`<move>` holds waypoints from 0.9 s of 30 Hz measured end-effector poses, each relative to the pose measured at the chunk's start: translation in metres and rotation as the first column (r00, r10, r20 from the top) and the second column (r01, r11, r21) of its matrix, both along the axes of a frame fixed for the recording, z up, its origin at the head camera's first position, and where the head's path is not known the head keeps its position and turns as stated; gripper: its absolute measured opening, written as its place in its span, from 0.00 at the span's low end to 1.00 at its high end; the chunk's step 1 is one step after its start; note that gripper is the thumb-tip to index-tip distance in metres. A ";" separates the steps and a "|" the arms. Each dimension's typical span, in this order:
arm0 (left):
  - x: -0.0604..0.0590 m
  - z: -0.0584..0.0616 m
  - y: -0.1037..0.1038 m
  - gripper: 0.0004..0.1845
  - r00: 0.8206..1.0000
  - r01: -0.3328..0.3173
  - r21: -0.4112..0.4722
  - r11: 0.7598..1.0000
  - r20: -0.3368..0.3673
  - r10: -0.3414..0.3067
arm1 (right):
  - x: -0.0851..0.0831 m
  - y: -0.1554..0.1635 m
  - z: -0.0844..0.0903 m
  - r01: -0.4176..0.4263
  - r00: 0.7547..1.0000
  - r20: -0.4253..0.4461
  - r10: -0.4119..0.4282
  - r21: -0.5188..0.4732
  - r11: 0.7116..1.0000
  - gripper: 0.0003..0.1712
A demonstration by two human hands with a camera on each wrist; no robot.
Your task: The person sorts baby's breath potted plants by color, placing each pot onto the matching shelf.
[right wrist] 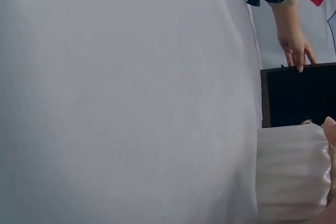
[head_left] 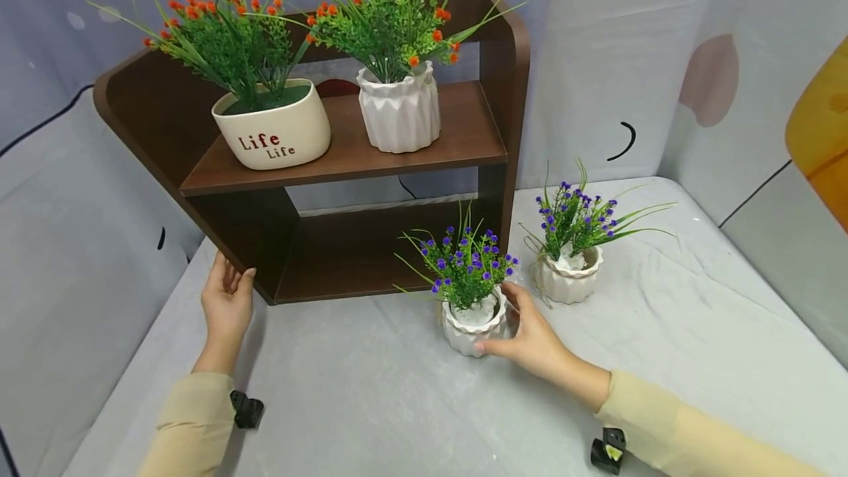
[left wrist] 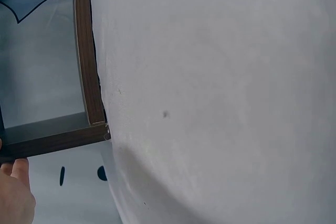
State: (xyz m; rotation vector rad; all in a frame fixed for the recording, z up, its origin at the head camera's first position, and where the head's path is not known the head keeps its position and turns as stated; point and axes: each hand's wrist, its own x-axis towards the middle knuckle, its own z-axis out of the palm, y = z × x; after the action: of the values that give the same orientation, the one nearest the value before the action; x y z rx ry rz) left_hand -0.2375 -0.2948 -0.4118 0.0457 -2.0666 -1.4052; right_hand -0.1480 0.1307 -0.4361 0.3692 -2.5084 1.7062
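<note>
Head view. My right hand cups the near ribbed pot, fingers curled round its right side, thumb low at the front. The pot sits on the grey cloth just in front of the brown shelf unit, at the right end of its lower opening. It holds a tuft of purple flowers. Risk, as I judge it: the sprigs stand tall and reach up near the middle board, so they could catch on it and tip the pot. My left hand rests on the unit's lower left corner, fingers straight and close together; a push there might slide the unit on the cloth. A second ribbed pot with purple flowers stands well to the right, apart from the hand. On the middle board: a cream "Life" pot and a tall white faceted pot, both with orange-budded greenery; a jolt to the unit might rock them.

Left wrist view. Only the shelf's edge, cloth, and a fingertip or two touching the underside. Contents: none seen.

Right wrist view. The pot's ribbed wall fills the lower right; one fingertip lies against it. Contents hidden. Left hand visible beyond, fingertips on the shelf's top edge here.
</note>
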 end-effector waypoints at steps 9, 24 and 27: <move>-0.002 -0.001 0.000 0.32 1.000 0.008 0.016 1.000 -0.002 -0.008 | -0.010 0.000 -0.001 -0.017 1.000 -0.016 0.018 0.031 0.999 0.59; 0.001 0.000 0.000 0.32 1.000 0.006 -0.013 1.000 -0.010 -0.007 | -0.020 0.002 -0.004 -0.092 0.996 0.007 0.092 0.110 0.990 0.54; 0.001 -0.001 0.000 0.31 1.000 0.011 -0.010 1.000 -0.019 -0.011 | -0.021 0.002 -0.005 -0.098 0.995 0.006 0.098 0.108 0.989 0.54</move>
State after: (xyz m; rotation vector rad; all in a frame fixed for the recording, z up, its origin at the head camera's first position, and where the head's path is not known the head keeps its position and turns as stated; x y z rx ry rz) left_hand -0.2368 -0.2946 -0.4125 0.0171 -2.0606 -1.3968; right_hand -0.1689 0.1325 -0.4410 0.5085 -2.6318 1.6062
